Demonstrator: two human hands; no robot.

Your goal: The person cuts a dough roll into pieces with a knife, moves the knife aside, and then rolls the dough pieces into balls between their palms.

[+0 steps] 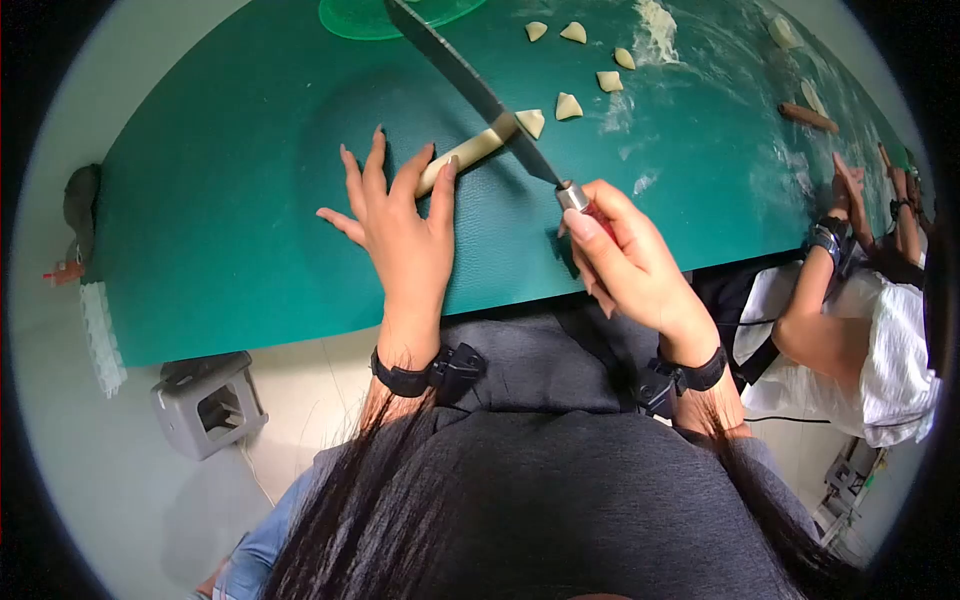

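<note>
Deep green, faintly leather-grained worktop (230, 220) fills most of the view, and near its middle lies a smooth, pale dough roll (472, 158), slanting from near left to far right. At its near-left end, the left hand (408, 230) has a loose, unclenched grip: thumb and index finger rest against the dough, the other fingers splayed. Across the far-right end passes a broad, flat metal knife (478, 95), the right hand's (632, 262) grip closed around its reddish handle; whether the blade touches the dough cannot be told. A blade slipping or drifting left could reach the thumb and index finger, since their tips lie ahead on the roll; with such light steadying, the rounded dough could also roll or be squashed. Just right of the blade sits a soft, wedge-shaped dough piece (530, 122), which might stick to the metal; further angular dough pieces (568, 106) curve away to the far side. Beyond them is powdery white flour (655, 30); a glossy green plate (360, 25) stands far left. At right lie a brown cylindrical rolling pin (807, 117) and, nearer, a co-worker's hand (848, 185).
</note>
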